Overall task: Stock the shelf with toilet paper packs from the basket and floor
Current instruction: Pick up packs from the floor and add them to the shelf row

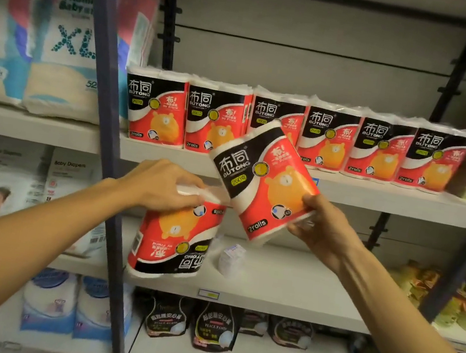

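Several red, black and white toilet paper packs [296, 131] stand side by side on the upper shelf [344, 190]. My left hand [163, 187] grips the top end of one pack [174, 240], which hangs upside down in front of the middle shelf. My right hand [321, 223] holds a second pack [264, 181] by its lower right corner. That pack is tilted and raised in front of the row on the upper shelf. The basket and the floor are out of view.
A dark upright post [105, 72] divides the shelving; diaper bags [67, 39] fill the left bay. A small white packet [231, 259] lies on the middle shelf [285, 281]. Dark pouches [212, 324] stand on the bottom shelf. Colourful bags [432, 290] sit at the right.
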The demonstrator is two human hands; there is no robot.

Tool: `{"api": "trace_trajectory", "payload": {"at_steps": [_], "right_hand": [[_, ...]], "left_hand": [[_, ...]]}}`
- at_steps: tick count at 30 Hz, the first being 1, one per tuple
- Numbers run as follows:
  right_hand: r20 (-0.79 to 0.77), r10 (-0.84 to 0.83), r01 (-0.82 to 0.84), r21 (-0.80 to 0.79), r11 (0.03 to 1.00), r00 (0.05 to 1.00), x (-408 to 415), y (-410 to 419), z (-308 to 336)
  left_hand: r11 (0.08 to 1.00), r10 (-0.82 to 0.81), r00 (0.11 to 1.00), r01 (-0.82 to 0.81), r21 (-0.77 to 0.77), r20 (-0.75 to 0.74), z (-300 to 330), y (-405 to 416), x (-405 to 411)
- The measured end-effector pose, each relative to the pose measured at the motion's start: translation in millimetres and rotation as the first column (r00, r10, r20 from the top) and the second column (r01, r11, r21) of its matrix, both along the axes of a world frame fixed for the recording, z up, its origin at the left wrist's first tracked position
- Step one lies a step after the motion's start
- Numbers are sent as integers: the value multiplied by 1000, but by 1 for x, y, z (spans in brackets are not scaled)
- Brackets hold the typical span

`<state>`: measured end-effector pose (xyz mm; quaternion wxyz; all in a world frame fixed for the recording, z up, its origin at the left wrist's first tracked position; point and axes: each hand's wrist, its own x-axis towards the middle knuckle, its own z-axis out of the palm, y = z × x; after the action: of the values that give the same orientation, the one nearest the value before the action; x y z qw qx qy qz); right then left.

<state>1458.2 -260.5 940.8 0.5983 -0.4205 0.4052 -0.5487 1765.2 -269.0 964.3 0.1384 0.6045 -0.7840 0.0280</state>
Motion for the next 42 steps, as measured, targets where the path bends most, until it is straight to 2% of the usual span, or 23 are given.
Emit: {"api": "trace_trajectory", "payload": {"at_steps": [3,6,8,14,18,21,24,28,32,37,39,42], "right_hand": [[113,76,-77,10,997,991,2,-7,-6],[-122,231,-229,34,973,965,9,-10,-10],[-226,208,-209,19,978,952,16,-14,-8],[-300,50,-69,-51,996,953,41,-29,-3],[-298,-191,149,-157,976,935,47,-36,-8],[-221,-356,305,-234,923,908,44,-44,2],[-139,-485,433,-291,853,863,37,-59,26],[-195,-659,532,-447,719,727,37,-82,61],[-243,-664,484,-518,705,707,38,-107,74],[-390,-704,401,-615,679,594,36,-148,68],[-455,-690,354,-621,699,563,35,-160,67],[-487,-589,257,-588,767,644,34,-172,63]], "left_hand": [[1000,-12,1000,13,19,-18,-3,-12,0],[1000,0,998,-2,-23,-69,2,-25,4],[999,-13,998,10,-53,-59,5,-32,8],[994,-81,994,75,-77,-77,6,-58,28],[986,-151,969,133,-101,-197,3,-72,38],[977,-210,922,191,-90,-325,-1,-77,38],[968,-252,892,238,-83,-375,1,-82,37],[962,-269,855,256,-91,-444,8,-91,35],[959,-281,834,263,-106,-474,14,-96,28],[955,-290,840,286,-82,-459,20,-98,21],[948,-307,832,309,-75,-461,20,-97,19],[943,-318,826,326,-65,-466,22,-99,20]]}}
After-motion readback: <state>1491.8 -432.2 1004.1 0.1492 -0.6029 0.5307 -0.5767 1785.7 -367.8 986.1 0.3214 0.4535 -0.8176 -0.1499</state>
